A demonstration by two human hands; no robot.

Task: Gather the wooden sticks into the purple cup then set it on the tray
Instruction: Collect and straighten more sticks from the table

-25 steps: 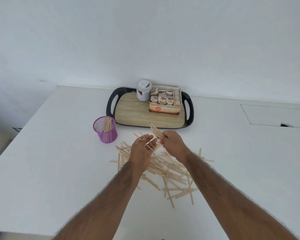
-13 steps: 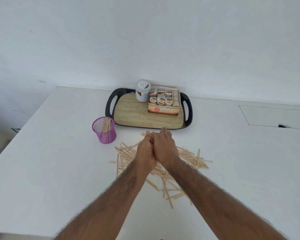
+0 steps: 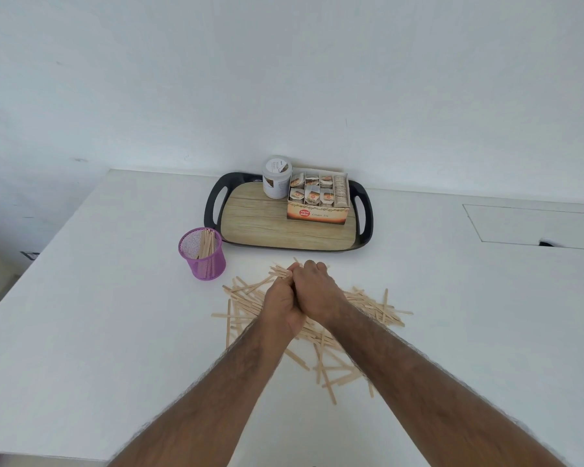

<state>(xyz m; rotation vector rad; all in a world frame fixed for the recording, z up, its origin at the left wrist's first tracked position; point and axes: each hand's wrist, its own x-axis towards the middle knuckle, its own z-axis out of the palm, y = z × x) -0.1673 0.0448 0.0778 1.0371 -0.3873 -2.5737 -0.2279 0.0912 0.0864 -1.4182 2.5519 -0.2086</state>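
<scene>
A heap of thin wooden sticks (image 3: 368,305) lies scattered on the white table in front of me. My left hand (image 3: 282,303) and my right hand (image 3: 317,291) are pressed together over the heap, both closed around a bundle of sticks whose ends (image 3: 279,271) poke out to the left. The purple mesh cup (image 3: 203,254) stands upright to the left of my hands with several sticks inside it. The black-rimmed tray (image 3: 270,227) with a wood-look floor sits just behind my hands.
On the tray's back half stand a white jar (image 3: 276,178) and an open box of tea bags (image 3: 317,198). A white wall rises right behind the tray. The table's left edge (image 3: 48,244) drops off beyond the cup. A rectangular hatch (image 3: 533,224) is set in the tabletop at right.
My two hands, apart a second ago with sticks fanned between the fingers, have come together and closed on the bundle, lowering onto the heap. Cup and tray have not moved.
</scene>
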